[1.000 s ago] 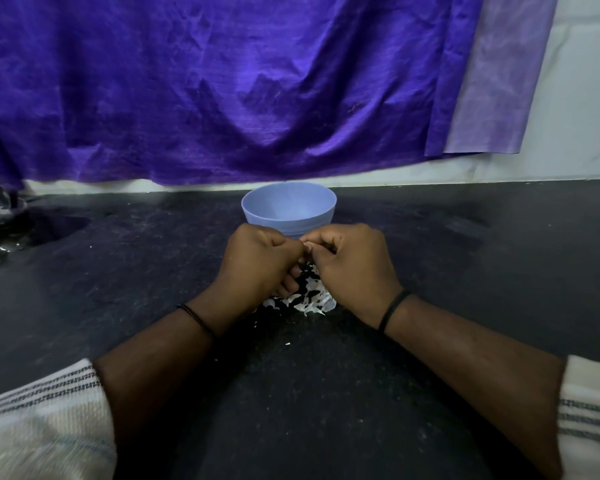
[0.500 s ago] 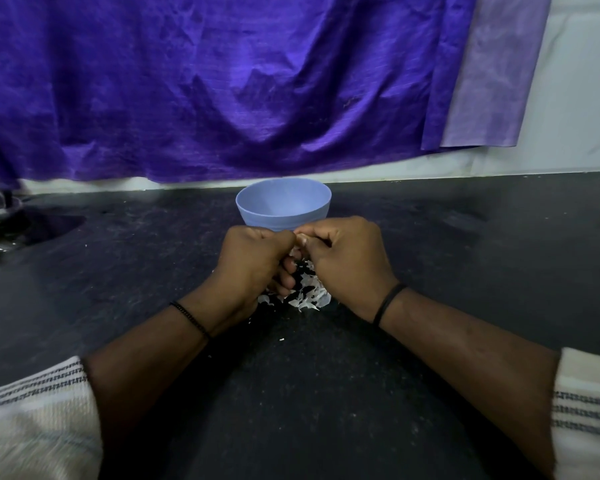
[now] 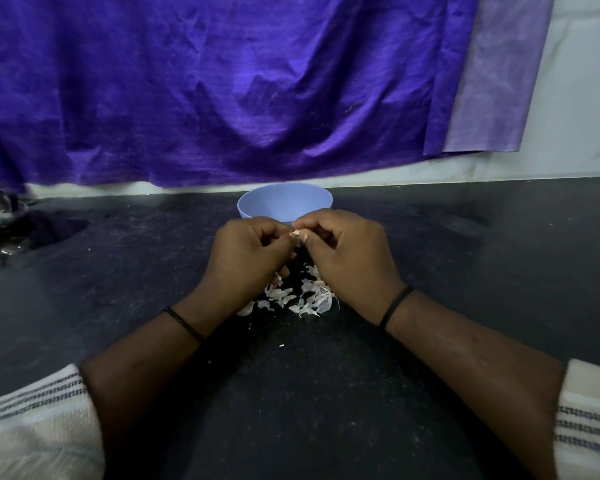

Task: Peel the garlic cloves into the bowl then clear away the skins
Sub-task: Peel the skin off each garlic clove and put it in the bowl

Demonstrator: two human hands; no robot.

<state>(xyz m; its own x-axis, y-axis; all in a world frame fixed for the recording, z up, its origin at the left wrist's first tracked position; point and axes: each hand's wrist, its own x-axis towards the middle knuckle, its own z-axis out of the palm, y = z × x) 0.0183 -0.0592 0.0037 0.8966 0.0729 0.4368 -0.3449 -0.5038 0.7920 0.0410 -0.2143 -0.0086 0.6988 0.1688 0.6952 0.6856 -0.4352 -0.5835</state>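
Both hands point(image 3: 302, 258) knuckles-up, fingertips pinching perhaps a garlic clove point(image 3: 296, 234)

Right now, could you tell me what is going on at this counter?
A person is peeling garlic with bare hands. The left hand and right hand meet over the dark counter, pinching a small garlic clove between their fingertips. Just behind them stands a blue bowl; its contents cannot be seen from here. A pile of white skins lies on the counter under the hands, not yet cleared away.
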